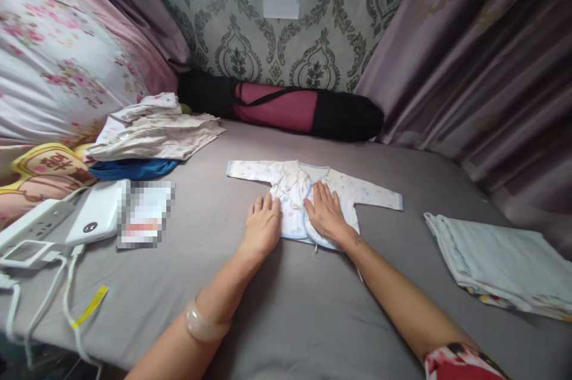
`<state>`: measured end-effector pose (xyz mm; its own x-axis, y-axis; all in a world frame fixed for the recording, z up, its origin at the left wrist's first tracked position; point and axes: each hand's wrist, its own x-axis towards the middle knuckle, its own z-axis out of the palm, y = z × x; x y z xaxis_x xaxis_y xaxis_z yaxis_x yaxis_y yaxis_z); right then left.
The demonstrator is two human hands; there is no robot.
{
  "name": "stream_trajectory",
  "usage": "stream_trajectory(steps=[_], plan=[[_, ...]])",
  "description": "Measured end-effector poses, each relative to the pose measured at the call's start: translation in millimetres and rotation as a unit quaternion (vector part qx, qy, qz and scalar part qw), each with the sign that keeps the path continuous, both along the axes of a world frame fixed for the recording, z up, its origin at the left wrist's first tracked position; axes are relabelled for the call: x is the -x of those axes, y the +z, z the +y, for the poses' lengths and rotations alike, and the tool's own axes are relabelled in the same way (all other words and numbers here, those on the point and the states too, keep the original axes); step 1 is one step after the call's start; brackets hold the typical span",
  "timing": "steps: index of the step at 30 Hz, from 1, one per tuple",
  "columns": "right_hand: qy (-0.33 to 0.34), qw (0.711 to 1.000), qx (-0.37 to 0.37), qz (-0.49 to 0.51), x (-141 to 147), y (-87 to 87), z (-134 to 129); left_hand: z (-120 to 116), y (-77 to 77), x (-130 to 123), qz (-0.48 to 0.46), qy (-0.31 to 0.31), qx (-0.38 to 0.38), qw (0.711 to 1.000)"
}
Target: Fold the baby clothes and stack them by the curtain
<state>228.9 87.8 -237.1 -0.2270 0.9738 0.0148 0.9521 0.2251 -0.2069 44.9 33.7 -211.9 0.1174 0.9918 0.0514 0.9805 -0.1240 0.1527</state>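
Shirt point(290, 180), small and white with pale prints and blue edging, lies spread out at the centre of the frame on a grey sheet point(147, 290), its two sleeves reaching out to either side. Your left hand point(263, 225) rests palm down at the shirt's left edge in the frame, fingers close together and pointing away from you. Your right hand point(328, 213) lies flat on the shirt's front, its fingers stretched toward the collar and its thumb angled out. Your hands are apart from each other, with part of the shirt's front and its thin ties point(295, 204) between them. You wear a pale bangle point(205, 323) on your left forearm. At the right of the frame, a folded pale cloth point(504, 255) sits well apart from your right hand. Along the upper centre, a black and maroon bag point(277, 107) lies against the patterned wall point(313, 46). Left of centre you have heaped clothes point(156, 130), with a blue cloth point(134, 168) beneath. Below those, at the left, are a blurred-out item point(145, 213), a white device point(98, 213) and a power strip point(38, 225).
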Motion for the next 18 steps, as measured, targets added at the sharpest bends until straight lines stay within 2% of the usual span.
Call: stream_trajectory(steps=[3, 8, 10, 13, 18], plan=[[-0.008, 1.000, 0.021, -0.005, 3.1, -3.7, -1.3, 0.4, 4.5, 7.3, 0.031, -0.003, 0.059, 0.998], [0.025, 0.995, 0.090, 0.046, -19.9, 9.7, 16.9, -1.8, 14.7, 18.5, -0.003, 0.008, 0.113, 0.994], [0.007, 0.997, 0.058, 0.042, -34.1, 12.5, 25.2, -2.4, 17.5, 21.1, -0.017, 0.012, 0.135, 0.991], [-0.008, 1.000, 0.006, -0.002, -48.6, 6.2, 31.3, -2.6, 20.6, 23.9, -0.026, 0.014, 0.146, 0.989], [0.040, 0.999, 0.020, -0.024, -43.5, -6.1, 11.1, -0.6, 21.7, 32.0, -0.056, 0.014, 0.159, 0.986]])
